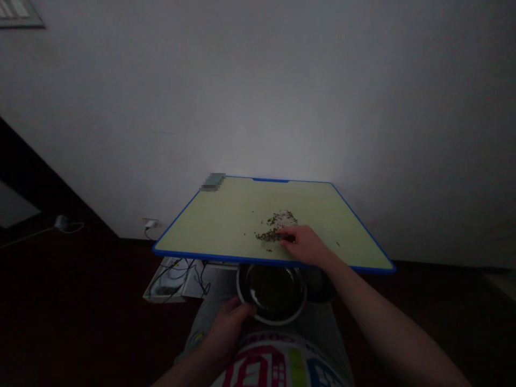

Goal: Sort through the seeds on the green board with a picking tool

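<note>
A loose pile of small dark beans (266, 236) lies on the pale yellow-green table (209, 220), with a paler patch of tiny grains (284, 216) behind it. My right hand (302, 244) rests at the right side of the beans, its thumb and forefinger a little apart and touching them. Below the table's near edge a round metal bowl (274, 323) sits on my lap, its inside dark with what looks like more beans. At the bowl's left rim, my left hand (231, 322) grips it with the thumb over the edge.
Blue trim edges the table. At its far left corner lies a blurred grey-green item (213, 181). Beneath the left side stands a white box (173, 285) with cables. A second dark container (318, 285) is partly hidden beside the bowl. A plain wall (282, 97) rises behind.
</note>
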{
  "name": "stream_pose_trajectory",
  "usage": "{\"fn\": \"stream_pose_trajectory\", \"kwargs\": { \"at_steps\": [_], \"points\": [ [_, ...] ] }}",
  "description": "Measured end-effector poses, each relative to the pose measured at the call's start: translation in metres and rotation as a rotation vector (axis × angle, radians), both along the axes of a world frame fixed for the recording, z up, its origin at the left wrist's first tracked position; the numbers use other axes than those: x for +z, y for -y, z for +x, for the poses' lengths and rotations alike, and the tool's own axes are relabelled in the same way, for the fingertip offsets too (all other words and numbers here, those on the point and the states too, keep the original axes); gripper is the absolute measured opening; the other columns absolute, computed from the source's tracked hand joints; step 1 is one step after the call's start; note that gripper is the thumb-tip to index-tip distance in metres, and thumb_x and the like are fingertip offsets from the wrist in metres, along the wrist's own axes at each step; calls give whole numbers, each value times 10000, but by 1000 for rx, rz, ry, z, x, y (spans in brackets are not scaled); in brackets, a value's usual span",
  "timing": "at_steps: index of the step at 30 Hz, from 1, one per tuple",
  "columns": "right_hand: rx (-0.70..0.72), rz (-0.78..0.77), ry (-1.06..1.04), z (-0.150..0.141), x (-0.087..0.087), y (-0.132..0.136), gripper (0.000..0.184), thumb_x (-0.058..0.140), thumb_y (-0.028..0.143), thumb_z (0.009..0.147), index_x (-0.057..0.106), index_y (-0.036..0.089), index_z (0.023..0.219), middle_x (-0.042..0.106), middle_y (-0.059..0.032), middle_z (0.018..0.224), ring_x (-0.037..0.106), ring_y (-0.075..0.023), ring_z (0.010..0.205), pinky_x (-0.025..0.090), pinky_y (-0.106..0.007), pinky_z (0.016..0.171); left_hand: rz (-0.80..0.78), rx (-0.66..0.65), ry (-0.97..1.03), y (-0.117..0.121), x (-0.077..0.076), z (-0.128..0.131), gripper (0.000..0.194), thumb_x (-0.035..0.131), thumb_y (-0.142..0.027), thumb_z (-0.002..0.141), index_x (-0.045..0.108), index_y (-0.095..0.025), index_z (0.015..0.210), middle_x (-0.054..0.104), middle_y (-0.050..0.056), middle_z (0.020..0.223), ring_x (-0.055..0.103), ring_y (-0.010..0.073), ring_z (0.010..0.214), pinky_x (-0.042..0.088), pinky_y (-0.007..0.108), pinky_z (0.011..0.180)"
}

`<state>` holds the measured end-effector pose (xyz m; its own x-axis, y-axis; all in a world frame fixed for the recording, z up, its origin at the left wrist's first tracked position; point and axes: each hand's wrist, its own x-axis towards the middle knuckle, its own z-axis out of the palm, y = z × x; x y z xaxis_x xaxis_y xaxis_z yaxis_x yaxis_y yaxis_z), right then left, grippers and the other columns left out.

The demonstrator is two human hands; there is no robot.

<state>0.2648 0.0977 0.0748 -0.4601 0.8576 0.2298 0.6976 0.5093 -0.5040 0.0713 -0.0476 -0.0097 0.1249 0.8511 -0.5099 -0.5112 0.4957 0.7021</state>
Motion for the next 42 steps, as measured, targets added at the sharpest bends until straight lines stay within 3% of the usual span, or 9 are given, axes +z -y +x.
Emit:
{"fn": "stream_pose_trajectory", "kwargs": {
  "at_steps": [6,13,19,27,33,35,38,42],
  "points": [
    [68,-163,-60,6,-9,-6,338,615,160,724,724,179,1044,694,0,705,618,-145,635,481,-257,620,7,-15,3,-1,3,1,233,632,-139,613,697,-143,836,769,82,769,714,263,746,532,372,732],
    [89,-225,-125,11,-14,-7,334,604,173,721,723,166,1033,689,-9,720,612,-146,654,469,-244,592,-5,-5,-16,0,3,0,243,646,-148,601,697,-144,838,769,75,753,715,258,735,539,361,702],
    [92,-206,-127,9,-10,-4,327,594,170,726,721,170,1027,696,-6,713,623,-149,650,479,-253,601,8,-3,3,0,3,2,230,643,-140,601,699,-149,824,767,65,733,715,257,722,544,376,721],
    [-37,-22,-207,-15,-8,10,313,588,183,767,701,191,1059,732,-35,811,651,-161,693,503,-285,668,-6,-11,19,0,8,2,206,635,-134,594,698,-155,789,764,59,698,714,257,701,545,363,690],
    [-39,27,-159,-57,15,-38,296,608,179,770,684,195,1056,721,-18,793,641,-146,707,490,-286,750,-3,-10,-4,0,9,2,192,642,-146,595,692,-165,779,766,45,708,704,238,660,539,350,677],
    [-16,-65,-71,-67,22,-63,304,606,132,760,681,188,1049,717,-26,794,645,-146,717,488,-281,765,-10,-3,7,1,8,1,195,650,-149,595,689,-169,785,766,43,713,705,236,673,535,342,674],
    [-20,-108,-37,-73,28,-98,279,633,63,713,689,150,973,714,-51,782,650,-155,709,493,-287,766,-21,8,18,1,7,0,199,646,-145,597,684,-172,790,766,41,712,705,231,682,527,327,656],
    [-68,-141,-37,-72,31,-141,312,600,57,766,629,105,1073,710,-76,776,633,-122,608,512,-269,695,-12,-4,-2,1,6,-2,199,640,-148,594,695,-163,784,766,47,709,700,229,659,514,318,628]
  ]
}}
